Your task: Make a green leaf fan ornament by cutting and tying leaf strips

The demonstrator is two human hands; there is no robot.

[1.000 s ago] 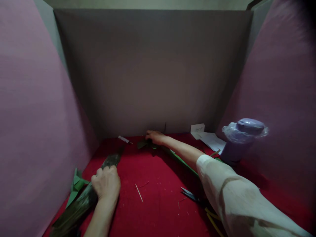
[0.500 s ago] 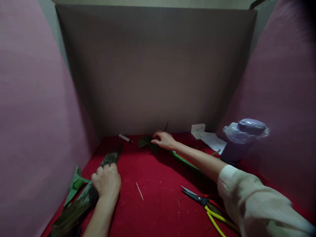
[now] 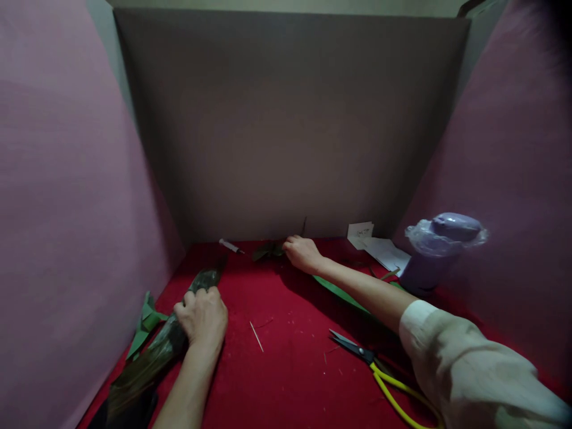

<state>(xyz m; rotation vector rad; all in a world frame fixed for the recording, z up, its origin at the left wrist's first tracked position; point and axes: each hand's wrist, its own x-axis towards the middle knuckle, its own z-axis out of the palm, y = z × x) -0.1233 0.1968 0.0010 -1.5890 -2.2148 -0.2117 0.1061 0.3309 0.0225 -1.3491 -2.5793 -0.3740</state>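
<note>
My left hand point(image 3: 203, 317) is closed on a long dark green leaf point(image 3: 158, 351) that lies diagonally on the red cloth point(image 3: 290, 369) at the lower left. My right hand point(image 3: 302, 252) reaches far forward to the back wall, fingers curled on a small dark green leaf piece point(image 3: 267, 251). A long bright green leaf strip point(image 3: 340, 293) runs under my right forearm. Whether the right fingers grip the piece or only touch it is hard to see.
Yellow-handled scissors point(image 3: 379, 374) lie at the lower right. A purple cup with a plastic-wrapped lid point(image 3: 435, 250) stands at the right, white papers point(image 3: 379, 247) behind it. A pen point(image 3: 231, 245) lies by the back wall, a thin stick point(image 3: 256, 336) mid-cloth, folded green scraps point(image 3: 145, 325) at left.
My right hand has drawn back slightly to the right from the leaf piece by the back wall, and my arm has lifted off the scissors, which now show. My left hand stays on the long leaf.
</note>
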